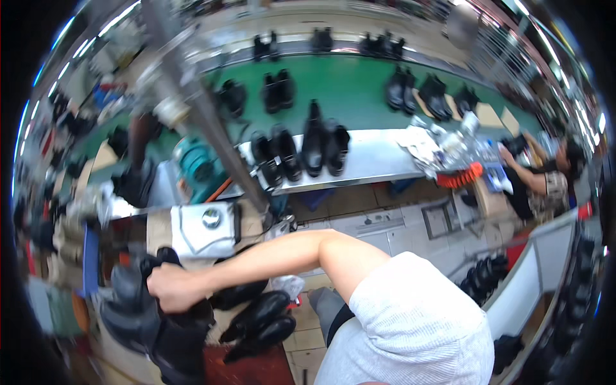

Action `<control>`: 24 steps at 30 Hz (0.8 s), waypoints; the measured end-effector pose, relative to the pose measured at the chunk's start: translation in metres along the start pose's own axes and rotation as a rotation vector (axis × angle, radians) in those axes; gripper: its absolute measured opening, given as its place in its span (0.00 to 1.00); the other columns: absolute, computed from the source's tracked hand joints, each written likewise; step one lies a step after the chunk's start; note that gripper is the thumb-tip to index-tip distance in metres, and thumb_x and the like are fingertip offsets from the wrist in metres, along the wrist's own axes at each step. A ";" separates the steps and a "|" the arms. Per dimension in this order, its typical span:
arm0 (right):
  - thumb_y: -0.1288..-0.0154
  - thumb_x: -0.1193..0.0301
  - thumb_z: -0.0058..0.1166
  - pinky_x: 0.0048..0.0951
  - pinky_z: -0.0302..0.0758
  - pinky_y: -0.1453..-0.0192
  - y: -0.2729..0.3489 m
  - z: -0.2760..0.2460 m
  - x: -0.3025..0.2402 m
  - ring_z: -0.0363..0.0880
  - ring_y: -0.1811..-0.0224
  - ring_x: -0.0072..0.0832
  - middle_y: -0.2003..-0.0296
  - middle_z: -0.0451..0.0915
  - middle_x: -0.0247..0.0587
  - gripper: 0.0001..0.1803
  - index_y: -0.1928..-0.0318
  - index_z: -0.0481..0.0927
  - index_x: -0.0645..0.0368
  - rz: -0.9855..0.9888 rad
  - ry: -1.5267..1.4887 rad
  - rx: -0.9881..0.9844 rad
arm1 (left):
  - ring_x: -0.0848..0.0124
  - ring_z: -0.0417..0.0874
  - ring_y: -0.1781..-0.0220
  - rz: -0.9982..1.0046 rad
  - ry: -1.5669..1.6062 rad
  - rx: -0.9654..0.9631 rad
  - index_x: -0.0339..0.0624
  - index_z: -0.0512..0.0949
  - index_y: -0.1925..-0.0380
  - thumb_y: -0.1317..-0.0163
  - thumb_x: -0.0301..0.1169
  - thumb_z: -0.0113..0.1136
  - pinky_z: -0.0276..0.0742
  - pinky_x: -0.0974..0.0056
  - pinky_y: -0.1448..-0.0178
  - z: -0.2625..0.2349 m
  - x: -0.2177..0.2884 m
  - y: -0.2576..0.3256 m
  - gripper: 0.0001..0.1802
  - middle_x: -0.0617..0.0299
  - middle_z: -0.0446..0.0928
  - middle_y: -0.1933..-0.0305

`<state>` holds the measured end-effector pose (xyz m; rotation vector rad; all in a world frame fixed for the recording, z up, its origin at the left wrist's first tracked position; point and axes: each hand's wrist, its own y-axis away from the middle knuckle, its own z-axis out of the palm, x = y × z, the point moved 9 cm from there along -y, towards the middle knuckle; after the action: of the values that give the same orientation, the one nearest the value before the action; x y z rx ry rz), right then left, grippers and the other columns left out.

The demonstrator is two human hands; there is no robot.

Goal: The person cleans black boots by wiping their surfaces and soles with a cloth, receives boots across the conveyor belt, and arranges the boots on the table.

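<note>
My right arm, in a pale short sleeve, reaches across to the left. My right hand (173, 289) is closed in a fist over a cluster of dark footwear-like shapes. What its fingers grip is hidden. A large dark grey rounded piece (125, 292) lies against its left side, and a dark, soft-looking piece (183, 346) hangs below it. Just right of the hand, shiny black shoes (266, 314) lie close together above a dark red surface (247, 369). My left hand does not show.
Ahead, a metal ledge (378, 144) borders a green work surface (346, 83) bearing several black shoes (314, 144). A slanted metal post (218, 128) and a teal motor (196, 160) stand at left. Another person (545, 176) sits at right beside clear plastic bags (449, 144).
</note>
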<state>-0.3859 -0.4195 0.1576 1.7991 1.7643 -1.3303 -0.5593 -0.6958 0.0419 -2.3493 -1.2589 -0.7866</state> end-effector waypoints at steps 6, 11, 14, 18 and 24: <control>0.66 0.77 0.47 0.49 0.68 0.68 0.143 -0.173 -0.057 0.72 0.71 0.58 0.81 0.72 0.61 0.06 0.83 0.72 0.69 -0.061 -0.044 0.038 | 0.59 0.77 0.52 0.345 0.028 -0.057 0.31 0.73 0.54 0.43 0.40 0.56 0.72 0.57 0.46 0.042 0.167 -0.030 0.24 0.46 0.75 0.52; 0.67 0.77 0.47 0.48 0.68 0.69 0.316 -0.322 -0.062 0.72 0.71 0.57 0.80 0.71 0.61 0.08 0.81 0.72 0.71 0.064 0.083 0.231 | 0.59 0.77 0.52 0.639 0.121 -0.145 0.31 0.72 0.52 0.43 0.39 0.56 0.72 0.57 0.46 0.140 0.341 -0.012 0.24 0.46 0.75 0.51; 0.67 0.78 0.49 0.45 0.70 0.68 0.435 -0.396 -0.067 0.74 0.69 0.56 0.79 0.72 0.62 0.10 0.79 0.72 0.71 0.158 0.148 0.420 | 0.58 0.77 0.52 0.785 0.171 -0.190 0.31 0.72 0.52 0.43 0.39 0.55 0.72 0.57 0.46 0.199 0.446 0.024 0.24 0.46 0.75 0.51; 0.67 0.75 0.49 0.47 0.73 0.63 0.585 -0.481 -0.060 0.75 0.66 0.54 0.76 0.75 0.59 0.09 0.79 0.76 0.66 0.429 0.380 0.569 | 0.58 0.77 0.52 0.924 0.224 -0.241 0.31 0.71 0.51 0.42 0.39 0.55 0.73 0.57 0.45 0.257 0.559 0.080 0.25 0.46 0.74 0.50; 0.63 0.75 0.49 0.45 0.73 0.59 0.782 -0.619 -0.054 0.77 0.64 0.52 0.72 0.76 0.59 0.10 0.75 0.78 0.65 0.818 0.733 0.761 | 0.58 0.77 0.51 1.080 0.323 -0.255 0.30 0.71 0.49 0.42 0.38 0.54 0.73 0.57 0.45 0.321 0.703 0.138 0.25 0.46 0.74 0.50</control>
<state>0.5737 -0.1531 0.2270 3.2164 0.4499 -1.0749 -0.0313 -0.1435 0.2224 -2.4457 0.3033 -0.8711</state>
